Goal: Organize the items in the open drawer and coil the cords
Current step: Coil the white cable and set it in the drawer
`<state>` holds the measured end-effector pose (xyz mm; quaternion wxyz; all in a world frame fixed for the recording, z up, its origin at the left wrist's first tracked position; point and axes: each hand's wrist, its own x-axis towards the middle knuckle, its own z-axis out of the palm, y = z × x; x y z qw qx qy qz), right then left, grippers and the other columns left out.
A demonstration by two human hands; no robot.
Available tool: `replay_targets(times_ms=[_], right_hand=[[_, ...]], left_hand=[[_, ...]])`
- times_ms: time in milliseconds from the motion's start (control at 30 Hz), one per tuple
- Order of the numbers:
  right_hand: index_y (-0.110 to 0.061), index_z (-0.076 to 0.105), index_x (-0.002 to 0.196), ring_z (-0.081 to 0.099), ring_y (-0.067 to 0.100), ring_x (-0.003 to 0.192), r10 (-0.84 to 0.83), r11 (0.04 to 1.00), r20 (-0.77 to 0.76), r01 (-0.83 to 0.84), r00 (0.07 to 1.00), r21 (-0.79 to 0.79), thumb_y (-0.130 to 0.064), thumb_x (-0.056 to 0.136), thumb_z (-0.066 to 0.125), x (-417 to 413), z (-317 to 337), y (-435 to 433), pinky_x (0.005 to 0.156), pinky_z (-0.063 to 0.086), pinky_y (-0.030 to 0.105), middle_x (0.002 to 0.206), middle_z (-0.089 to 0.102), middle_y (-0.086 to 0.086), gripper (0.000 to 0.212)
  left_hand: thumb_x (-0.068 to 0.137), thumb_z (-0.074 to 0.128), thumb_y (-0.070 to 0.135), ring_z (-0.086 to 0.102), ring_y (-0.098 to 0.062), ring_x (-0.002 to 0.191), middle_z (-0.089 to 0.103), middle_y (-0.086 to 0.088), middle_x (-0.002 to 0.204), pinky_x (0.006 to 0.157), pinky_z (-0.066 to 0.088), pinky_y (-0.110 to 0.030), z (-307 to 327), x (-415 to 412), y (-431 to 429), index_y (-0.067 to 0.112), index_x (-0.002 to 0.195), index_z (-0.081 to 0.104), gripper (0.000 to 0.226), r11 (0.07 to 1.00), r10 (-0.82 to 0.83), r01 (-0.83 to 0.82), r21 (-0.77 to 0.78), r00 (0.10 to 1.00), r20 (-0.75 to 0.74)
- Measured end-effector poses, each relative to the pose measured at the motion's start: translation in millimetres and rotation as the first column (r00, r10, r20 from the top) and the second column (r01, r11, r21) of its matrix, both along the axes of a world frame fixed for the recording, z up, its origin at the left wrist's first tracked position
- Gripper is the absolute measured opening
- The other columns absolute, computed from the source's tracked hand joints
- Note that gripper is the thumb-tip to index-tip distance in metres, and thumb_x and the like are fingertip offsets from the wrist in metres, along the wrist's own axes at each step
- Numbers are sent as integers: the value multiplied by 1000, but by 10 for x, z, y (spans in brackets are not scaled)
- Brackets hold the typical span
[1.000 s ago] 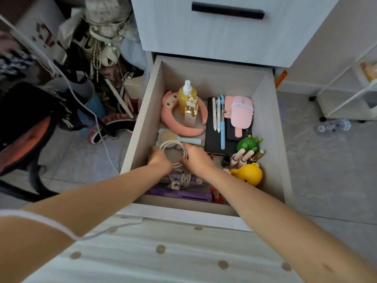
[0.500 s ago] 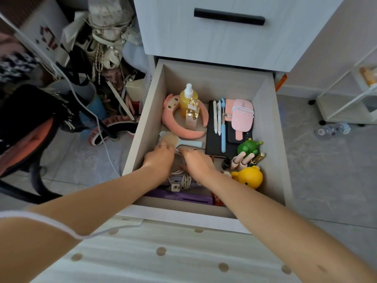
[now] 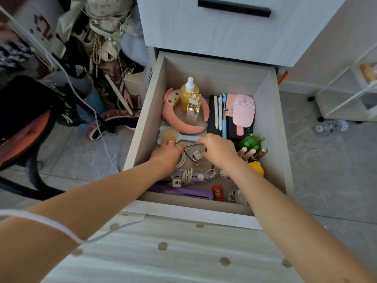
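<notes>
The open drawer [image 3: 142, 129] sits a little lower in the head view than a second ago, so more of its front strip shows. Its back rows look sorted and are unchanged.

The real change is in the middle. A second ago both hands were closed in together over a round loop of white cord [image 3: 182, 161]. Now they have drawn apart. The left hand [image 3: 166, 155] lies palm-down over that cord, its fingertips up against the head of the hairbrush [image 3: 169, 134]. Only a few arcs of the loop show beside its wrist. Its fingers are bent downward, but I cannot tell whether the grip is closed on the cord or merely resting on it.

The right hand [image 3: 219, 152] has slid right, fingers curled. Its fingertips meet the handle of a metal nipper [image 3: 190, 152]; whether it pinches it is hidden.

The gap exposes the nipper and a small white plug [image 3: 196, 155], probably the cord's end. I judge the coil made but not yet parked, with loose small things left to place.
</notes>
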<state>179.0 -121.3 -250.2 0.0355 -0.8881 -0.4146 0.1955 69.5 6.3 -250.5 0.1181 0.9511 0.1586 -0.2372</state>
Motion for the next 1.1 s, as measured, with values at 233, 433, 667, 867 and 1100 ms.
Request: replay_targets(times_ms=[233,433,667,867,1100], right_hand=[[-22,55,123,58,27,99,115,992,48,-113,992,-50,-13,89,58,-96,-68,61,68,43,34,114,54,4,36],[-25,60,113,59,28,99,89,995,14,-89,996,-35,-11,90,51,-91,29,41,68,40,32,115,56,5,29],[-23,63,103,62,19,89,-119,986,-28,122,992,117,-40,84,62,43,322,-128,69,48,31,96,66,-2,26],[-22,59,105,61,22,90,-15,999,51,13,999,36,-31,84,62,27,384,-176,67,40,29,98,64,-1,23],[-26,58,82,56,16,85,227,956,-77,-237,971,-174,-27,74,75,-83,664,-387,54,33,26,83,57,-8,19]], left_hand=[[81,66,3,39,-32,124,28,-16,139,86,47,-40,-10,-3,-10,11,133,33,62,997,39,-41,62,999,29],[80,69,9,40,-30,123,36,-14,134,90,44,-39,53,-3,-1,12,129,42,56,994,111,-111,-7,992,59],[80,72,18,60,-19,96,59,-9,110,82,53,-32,174,124,-105,9,122,53,47,652,487,-331,-682,872,42],[94,48,1,67,-18,83,64,-9,102,65,59,-26,262,193,-234,7,114,53,22,129,558,-521,-844,742,-372],[86,57,5,60,-11,92,64,0,110,71,45,-14,168,84,-283,17,108,63,25,833,-25,82,-547,994,111]])
